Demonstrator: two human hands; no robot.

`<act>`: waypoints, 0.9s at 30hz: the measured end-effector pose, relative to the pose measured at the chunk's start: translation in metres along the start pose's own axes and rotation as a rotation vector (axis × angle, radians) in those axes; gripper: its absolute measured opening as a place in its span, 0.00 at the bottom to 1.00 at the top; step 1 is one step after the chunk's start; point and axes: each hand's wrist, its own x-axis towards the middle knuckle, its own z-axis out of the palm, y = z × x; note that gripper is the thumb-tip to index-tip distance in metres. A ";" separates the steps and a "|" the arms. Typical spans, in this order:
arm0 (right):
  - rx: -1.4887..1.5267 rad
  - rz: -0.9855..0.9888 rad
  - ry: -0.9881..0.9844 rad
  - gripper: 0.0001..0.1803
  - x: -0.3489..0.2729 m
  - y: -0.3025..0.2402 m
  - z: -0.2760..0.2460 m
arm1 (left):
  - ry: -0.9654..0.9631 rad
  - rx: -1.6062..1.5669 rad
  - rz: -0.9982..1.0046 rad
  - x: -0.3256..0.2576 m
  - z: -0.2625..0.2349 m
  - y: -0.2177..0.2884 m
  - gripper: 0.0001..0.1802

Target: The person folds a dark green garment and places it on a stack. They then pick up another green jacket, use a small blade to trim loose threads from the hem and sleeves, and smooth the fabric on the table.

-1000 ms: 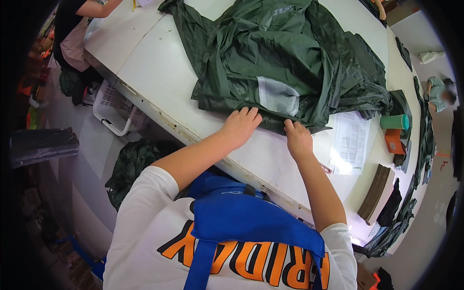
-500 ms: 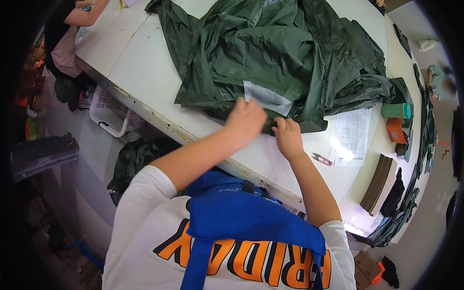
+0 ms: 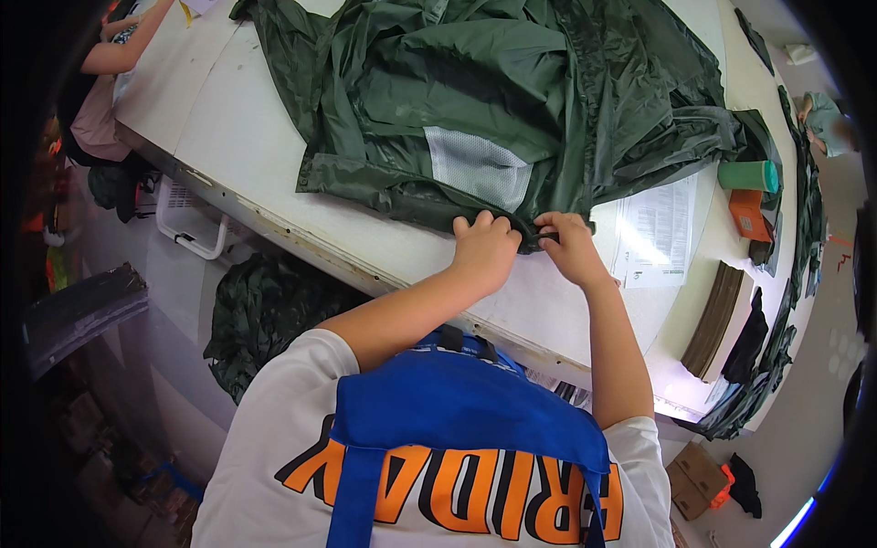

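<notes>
White tabletop [image 3: 206, 123] bears a rumpled green jacket [image 3: 475, 82], its near hem [image 3: 388, 190] clamped in both grips, the left hand [image 3: 488, 253] having just moved in beside the right hand [image 3: 574, 250], so work apparently centres on one stretch.

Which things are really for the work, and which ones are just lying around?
Seem part of the work:
green garment, its near edge touched by the left hand and pinched by the right hand
pale patch on that garment

Seem just lying about:
green cylinder
orange box
white basket

Can't tell: printed papers beside the garment.
</notes>
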 end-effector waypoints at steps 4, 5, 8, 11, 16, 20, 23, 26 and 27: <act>0.640 0.189 -0.130 0.17 0.004 0.000 -0.005 | -0.004 -0.288 -0.125 0.007 -0.016 0.008 0.06; 0.734 0.205 -0.134 0.17 0.004 -0.002 -0.005 | -0.021 -0.299 -0.144 0.008 -0.018 0.009 0.07; 0.801 0.191 -0.091 0.16 -0.001 -0.006 -0.002 | -0.030 -0.348 -0.162 0.007 -0.019 0.007 0.08; 0.732 0.097 0.015 0.12 -0.005 -0.009 0.003 | 0.014 -0.400 -0.118 0.003 -0.014 -0.001 0.08; -0.299 -0.430 0.246 0.09 -0.020 -0.040 0.000 | 0.072 -0.219 -0.015 -0.008 -0.019 -0.002 0.08; -0.436 -0.490 0.313 0.08 -0.028 -0.035 0.007 | 0.042 -0.147 -0.034 -0.018 -0.031 0.001 0.08; -0.479 -0.430 0.399 0.07 -0.042 -0.021 0.006 | 0.160 -0.084 -0.040 -0.030 -0.052 -0.018 0.08; -0.535 -0.383 0.438 0.07 -0.062 -0.002 0.001 | 0.215 0.044 -0.133 -0.063 -0.090 -0.062 0.08; -0.557 -0.369 0.431 0.06 -0.069 0.003 0.002 | 0.223 0.068 -0.186 -0.078 -0.098 -0.073 0.09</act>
